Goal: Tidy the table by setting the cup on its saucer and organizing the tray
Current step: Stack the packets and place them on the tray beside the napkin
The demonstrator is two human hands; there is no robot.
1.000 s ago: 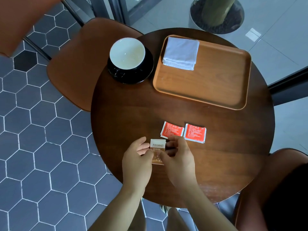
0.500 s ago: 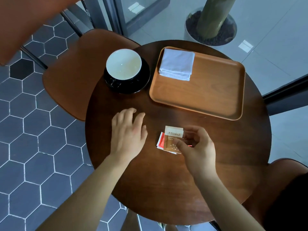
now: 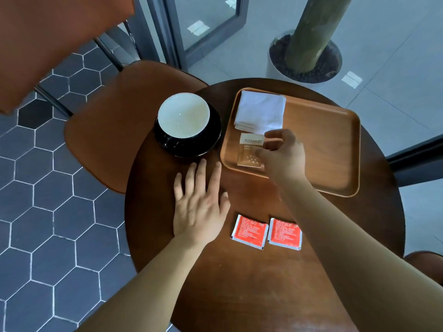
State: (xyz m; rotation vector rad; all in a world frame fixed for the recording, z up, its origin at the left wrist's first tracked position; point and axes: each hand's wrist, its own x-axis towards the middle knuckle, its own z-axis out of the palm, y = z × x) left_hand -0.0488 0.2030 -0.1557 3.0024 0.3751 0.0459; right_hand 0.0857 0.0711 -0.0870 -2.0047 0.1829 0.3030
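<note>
A white-lined black cup (image 3: 183, 116) sits on its black saucer (image 3: 211, 144) at the table's far left. Beside it lies a wooden tray (image 3: 323, 149) with a folded white napkin (image 3: 260, 112) in its far left corner. My right hand (image 3: 281, 154) pinches a brown and white sachet (image 3: 250, 150) that lies in the tray's near left corner, just below the napkin. My left hand (image 3: 200, 203) rests flat on the table, fingers spread, holding nothing. Two red packets (image 3: 249, 231) (image 3: 285, 233) lie side by side on the table near me.
The round dark wooden table (image 3: 251, 283) stands on a hexagon-tiled floor. A brown chair (image 3: 107, 130) is pushed up at the left, close to the saucer. A potted trunk (image 3: 306, 51) stands beyond the table by glass doors.
My right hand carried the brown sachet from beside the red packets up into the tray. My left hand let go of it and now lies flat on the table.
</note>
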